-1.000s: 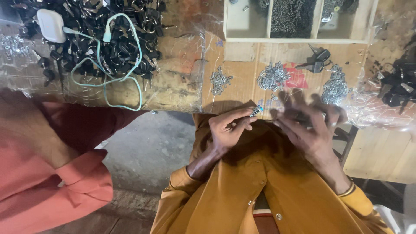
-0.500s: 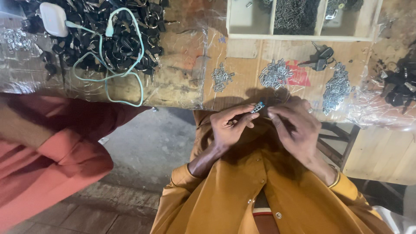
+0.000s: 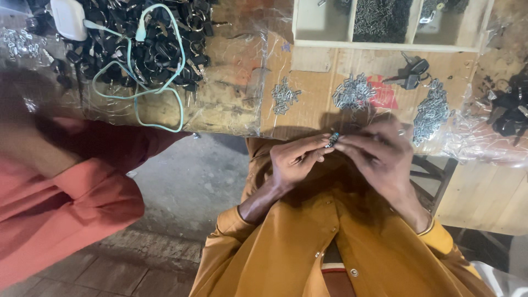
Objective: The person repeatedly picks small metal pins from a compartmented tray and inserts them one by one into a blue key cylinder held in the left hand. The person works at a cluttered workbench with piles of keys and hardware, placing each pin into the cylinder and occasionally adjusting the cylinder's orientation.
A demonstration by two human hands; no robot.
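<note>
Fingertips of both hands, left (image 3: pixel 294 160) and right (image 3: pixel 379 157), pinch a small dark part (image 3: pixel 332 139) near a red label (image 3: pixel 383 93)

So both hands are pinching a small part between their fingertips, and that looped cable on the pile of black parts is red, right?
Not quite. The head view shows the cable is pale turquoise, not red. The rest holds: the left hand and the right hand pinch a small part between their fingertips, and the cable loops over the pile of black parts.
</note>
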